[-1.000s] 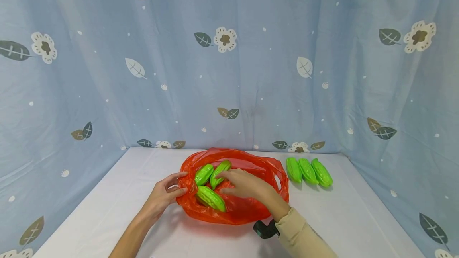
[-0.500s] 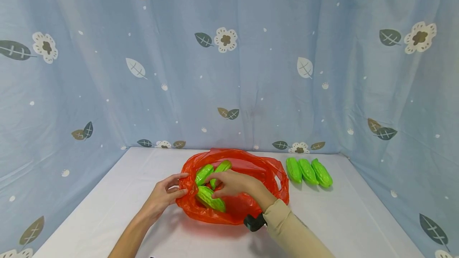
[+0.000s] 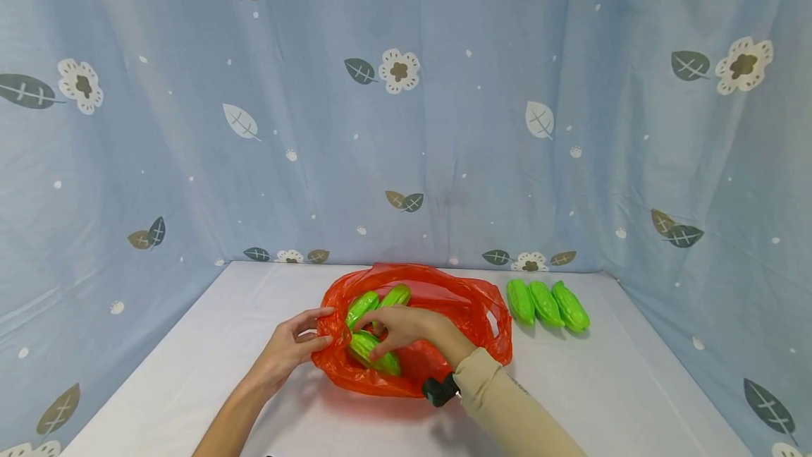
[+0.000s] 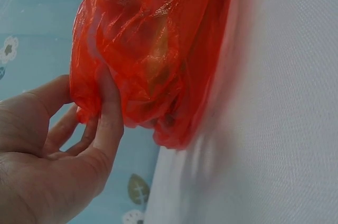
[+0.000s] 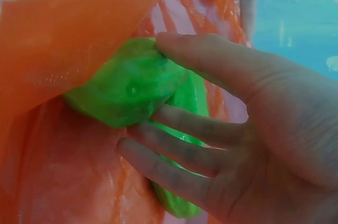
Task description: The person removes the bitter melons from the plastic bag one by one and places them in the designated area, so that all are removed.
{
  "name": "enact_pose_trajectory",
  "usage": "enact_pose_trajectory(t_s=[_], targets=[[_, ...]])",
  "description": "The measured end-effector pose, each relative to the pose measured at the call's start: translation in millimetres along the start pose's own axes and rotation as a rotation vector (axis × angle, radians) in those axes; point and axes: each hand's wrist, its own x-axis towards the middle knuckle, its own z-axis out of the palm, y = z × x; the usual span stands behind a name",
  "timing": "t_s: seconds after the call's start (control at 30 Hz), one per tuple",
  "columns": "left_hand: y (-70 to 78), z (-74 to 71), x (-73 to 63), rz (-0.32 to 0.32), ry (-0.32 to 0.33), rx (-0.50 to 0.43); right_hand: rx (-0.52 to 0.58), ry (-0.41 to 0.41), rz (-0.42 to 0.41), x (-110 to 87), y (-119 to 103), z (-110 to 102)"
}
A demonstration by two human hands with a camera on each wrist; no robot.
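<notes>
The red bag [image 3: 406,386] is pinched by the left hand [image 3: 294,344]. Inside, a green vegetable [image 5: 127,86] seems to be held between thumb and fingers of the right hand [image 3: 409,324].

The bag [image 3: 453,298] gapes upward, leaving room inside its right half, though the right forearm [image 3: 517,407] crosses its near rim. In its left half, gourds [image 3: 390,367] and the right hand [image 3: 406,324] block passage; the left hand [image 3: 292,341] occupies its left rim. Outer gourds [image 3: 545,304] flank its right; the curtain [image 3: 444,132] hangs behind. The desk [image 3: 355,429] offers space before it.
</notes>
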Motion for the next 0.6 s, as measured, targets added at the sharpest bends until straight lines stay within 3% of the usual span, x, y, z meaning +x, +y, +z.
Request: enact_pose_trajectory(t_s=[0.6], targets=[[0.7, -0.2, -0.3, 0.004, 0.002, 0.000, 0.013, -0.007, 0.001, 1.2, 2.5, 3.1]])
